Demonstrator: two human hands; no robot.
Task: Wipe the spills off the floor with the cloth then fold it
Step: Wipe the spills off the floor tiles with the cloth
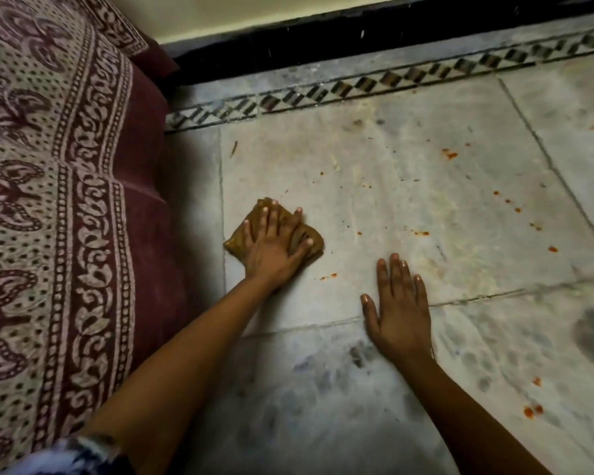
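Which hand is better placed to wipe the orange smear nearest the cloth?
Left. The left hand already presses flat on the cloth, and the smear lies just beside it. The right hand rests bare on the floor, holding nothing.

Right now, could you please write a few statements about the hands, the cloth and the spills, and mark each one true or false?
1. The left hand presses flat on the brown cloth. True.
2. The right hand holds a second cloth. False: it rests flat on the bare floor and holds nothing.
3. Orange-red spots remain on the floor to the right of the cloth. True.
4. The cloth lies on the patterned bedspread. False: it lies on the floor beside it.
5. The cloth is spread out to full size. False: it is bunched under the hand.
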